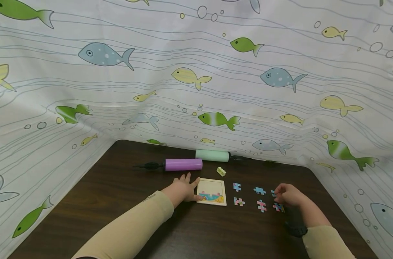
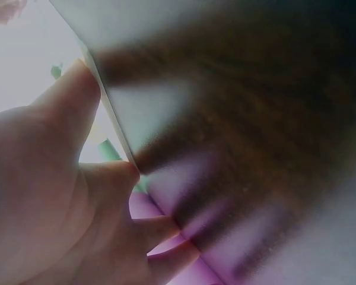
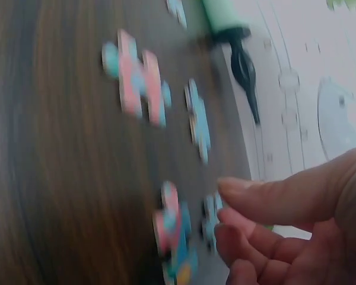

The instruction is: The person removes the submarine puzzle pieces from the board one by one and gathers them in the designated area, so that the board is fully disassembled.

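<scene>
My left hand [image 1: 183, 189] rests flat, fingers spread, against the puzzle tray [image 1: 212, 191]. My right hand [image 1: 288, 194] curls over a puzzle piece [image 1: 273, 193]; grasp unclear.

Setting: dark wood worktop [image 1: 118, 187] enclosed by printed fabric backdrop [image 1: 196, 90].

Worktop: dark brown, visible wood grain, matte with faint sheen, rounded far corners. Backdrop: white cloth hung on three sides, left, rear and right, meeting the worktop edges; creased and slightly sagging at the folds. Print: thin grey wavy lines, small bubble rings, and fish in green, pale blue and yellow, facing various ways. Light: even, soft, with no hard shadows. No window, floor or other furniture in view.
</scene>
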`<state>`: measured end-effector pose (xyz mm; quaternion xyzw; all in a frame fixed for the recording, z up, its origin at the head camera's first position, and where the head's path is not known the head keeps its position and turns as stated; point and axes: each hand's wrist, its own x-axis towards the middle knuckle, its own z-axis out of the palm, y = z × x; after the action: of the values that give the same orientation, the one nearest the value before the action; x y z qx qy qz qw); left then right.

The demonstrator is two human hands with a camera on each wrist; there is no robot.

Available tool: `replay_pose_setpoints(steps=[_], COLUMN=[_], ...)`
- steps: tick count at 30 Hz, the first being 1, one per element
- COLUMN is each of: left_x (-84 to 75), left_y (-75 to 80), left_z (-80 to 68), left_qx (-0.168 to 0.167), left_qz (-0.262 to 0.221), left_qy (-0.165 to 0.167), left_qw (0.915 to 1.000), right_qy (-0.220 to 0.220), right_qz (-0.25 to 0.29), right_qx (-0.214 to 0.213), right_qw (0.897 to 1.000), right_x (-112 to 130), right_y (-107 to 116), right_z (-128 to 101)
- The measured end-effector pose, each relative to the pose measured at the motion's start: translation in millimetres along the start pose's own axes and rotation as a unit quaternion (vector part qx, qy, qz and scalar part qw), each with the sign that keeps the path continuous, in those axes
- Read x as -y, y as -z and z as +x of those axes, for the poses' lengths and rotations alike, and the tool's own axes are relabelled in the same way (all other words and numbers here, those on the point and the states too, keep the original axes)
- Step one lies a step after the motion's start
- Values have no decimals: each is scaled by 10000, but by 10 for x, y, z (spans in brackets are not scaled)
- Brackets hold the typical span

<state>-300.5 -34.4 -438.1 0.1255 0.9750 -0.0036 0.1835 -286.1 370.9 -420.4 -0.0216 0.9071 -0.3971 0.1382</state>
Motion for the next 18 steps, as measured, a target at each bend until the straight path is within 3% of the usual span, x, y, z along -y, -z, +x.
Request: replay_pose_setpoints(steps=[12, 18], left_x=[-6, -4], left_y=[7, 13], left_z=[-4, -12], left_qx=[8, 26], left_qz=[-2, 54], left_qy=[-4, 16], left_qw=[10000, 10000], right_qy=[745, 1267], right_qz=[-103, -236], right_qx=[179, 431], right_qw=[9970, 9907], right_x=[747, 1035], right_y=[-756, -1153], right_z=[294, 456])
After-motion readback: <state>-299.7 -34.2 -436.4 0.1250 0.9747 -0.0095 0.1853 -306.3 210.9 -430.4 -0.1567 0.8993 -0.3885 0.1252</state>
